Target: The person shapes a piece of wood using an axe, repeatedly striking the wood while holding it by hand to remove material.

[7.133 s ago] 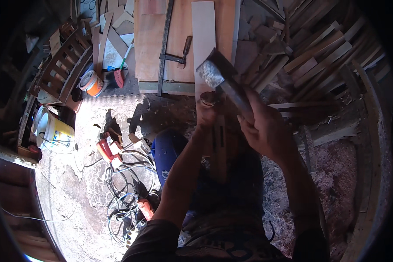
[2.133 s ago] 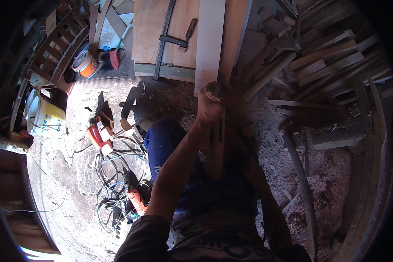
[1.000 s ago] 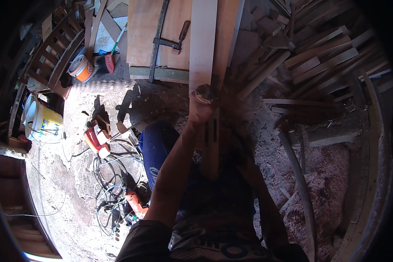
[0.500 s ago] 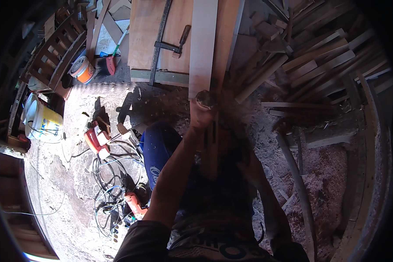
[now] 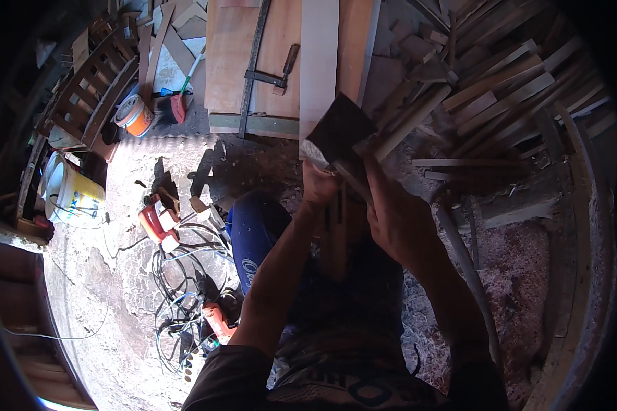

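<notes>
My left hand (image 5: 320,183) grips the top of a narrow upright wooden piece (image 5: 336,233) that stands between my knees. My right hand (image 5: 391,212) is raised beside it and holds the handle of a broad dark-bladed chopping tool (image 5: 339,130). The blade sits just above and touching the top end of the wooden piece, close to my left fingers. The lower part of the wooden piece is in deep shadow against my legs.
A long pale plank (image 5: 319,65) and a metal bar clamp (image 5: 257,68) lie on a wooden board ahead. A heap of wood offcuts (image 5: 487,103) fills the right. At left are power tools (image 5: 159,222), tangled cables (image 5: 185,288), a yellow-white bucket (image 5: 75,198) and an orange can (image 5: 134,115).
My right hand has come up into view with the dark-bladed tool, now over the top of the wooden piece. My left hand stays on the piece.
</notes>
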`<action>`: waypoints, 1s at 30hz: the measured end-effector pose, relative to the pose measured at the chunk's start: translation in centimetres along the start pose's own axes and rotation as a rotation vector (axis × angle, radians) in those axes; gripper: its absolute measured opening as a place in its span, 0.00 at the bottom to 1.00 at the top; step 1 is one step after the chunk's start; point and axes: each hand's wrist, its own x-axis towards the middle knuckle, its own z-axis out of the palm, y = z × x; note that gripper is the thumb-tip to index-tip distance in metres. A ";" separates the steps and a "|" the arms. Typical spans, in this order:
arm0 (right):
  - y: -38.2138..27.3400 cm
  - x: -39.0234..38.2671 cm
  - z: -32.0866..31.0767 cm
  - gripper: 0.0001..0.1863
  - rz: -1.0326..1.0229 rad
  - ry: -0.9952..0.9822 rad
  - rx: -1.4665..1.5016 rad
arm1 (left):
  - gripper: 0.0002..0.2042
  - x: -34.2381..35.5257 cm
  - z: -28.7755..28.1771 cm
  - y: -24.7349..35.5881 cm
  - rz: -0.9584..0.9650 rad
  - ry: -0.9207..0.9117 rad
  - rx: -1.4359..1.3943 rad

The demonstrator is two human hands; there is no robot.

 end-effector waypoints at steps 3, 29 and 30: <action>1.2 -0.4 2.4 0.35 0.018 -0.099 -0.079 | 0.19 0.1 -0.6 -0.2 -0.018 -0.140 0.024; -3.1 2.4 -4.5 0.39 -0.071 0.333 0.344 | 0.08 0.9 0.3 0.9 -0.242 -0.010 -0.106; -2.7 2.2 -4.2 0.39 -0.044 0.300 0.357 | 0.08 0.8 0.3 0.6 -0.251 0.021 -0.140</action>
